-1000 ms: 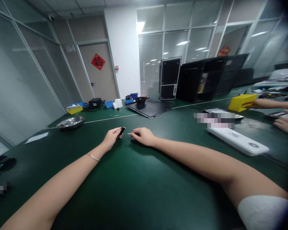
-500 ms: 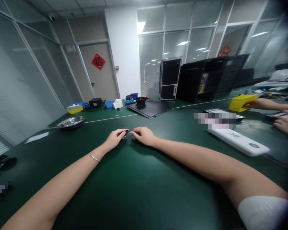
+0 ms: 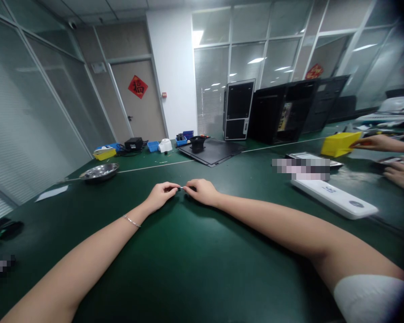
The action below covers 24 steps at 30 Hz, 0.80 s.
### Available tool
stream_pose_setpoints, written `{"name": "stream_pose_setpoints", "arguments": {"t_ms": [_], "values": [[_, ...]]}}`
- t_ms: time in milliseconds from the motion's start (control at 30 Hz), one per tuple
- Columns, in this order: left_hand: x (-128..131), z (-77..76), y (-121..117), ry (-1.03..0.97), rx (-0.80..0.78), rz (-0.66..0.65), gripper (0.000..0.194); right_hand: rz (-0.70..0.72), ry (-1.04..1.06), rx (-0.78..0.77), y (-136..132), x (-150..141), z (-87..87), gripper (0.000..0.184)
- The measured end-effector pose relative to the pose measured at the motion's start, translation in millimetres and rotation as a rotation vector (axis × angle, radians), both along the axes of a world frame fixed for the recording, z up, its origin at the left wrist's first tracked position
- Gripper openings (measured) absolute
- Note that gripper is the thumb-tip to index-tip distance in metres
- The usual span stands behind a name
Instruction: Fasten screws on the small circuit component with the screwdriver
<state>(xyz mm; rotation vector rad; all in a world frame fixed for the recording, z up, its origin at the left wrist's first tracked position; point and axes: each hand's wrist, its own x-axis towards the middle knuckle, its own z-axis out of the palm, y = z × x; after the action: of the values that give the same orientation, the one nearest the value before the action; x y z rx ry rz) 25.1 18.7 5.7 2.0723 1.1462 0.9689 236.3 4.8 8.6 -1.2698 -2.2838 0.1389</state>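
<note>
Fingers (image 3: 172, 187) pinched tight over a green desk (image 3: 195, 269): the left hand (image 3: 160, 196) grips a tiny dark part (image 3: 178, 189), the right hand (image 3: 202, 192) a thin metal pin (image 3: 182, 187), their tips meeting between both hands.

I had turned my left hand (image 3: 160, 196) inward, so the small black part (image 3: 178, 189) that had stood clear of my fingertips a second earlier was now almost hidden in the pinch, with only a dark sliver showing. My right hand (image 3: 202, 192) had closed the gap: the thin metal pin (image 3: 182, 187) in its grip, apart from the part before, now met it, and my hands sat just beside each other. Near the right edge of the desk (image 3: 188, 269), the co-worker's upper hand (image 3: 373, 143) had drawn back off the yellow bin (image 3: 340, 144), a small red thing (image 3: 359, 143) now showing at its fingers.
</note>
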Motion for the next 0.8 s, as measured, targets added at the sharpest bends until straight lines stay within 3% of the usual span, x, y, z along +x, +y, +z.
{"name": "stream_pose_setpoints", "arguments": {"t_ms": [233,533,800], "values": [[0.5,-0.5,-0.4,-0.112,-0.09,-0.003,0.039,-0.001,-0.003,0.017,-0.4,-0.3,0.2,0.031],[1.2,-0.8,-0.5,-0.123,-0.037,-0.08,0.044,-0.012,0.012,0.007,0.2,-0.2,0.1,0.032],[-3.2,-3.4,1.9,-0.013,0.053,-0.051,0.039,0.005,0.047,-0.002,1.6,0.4,-0.7,0.031]]}}
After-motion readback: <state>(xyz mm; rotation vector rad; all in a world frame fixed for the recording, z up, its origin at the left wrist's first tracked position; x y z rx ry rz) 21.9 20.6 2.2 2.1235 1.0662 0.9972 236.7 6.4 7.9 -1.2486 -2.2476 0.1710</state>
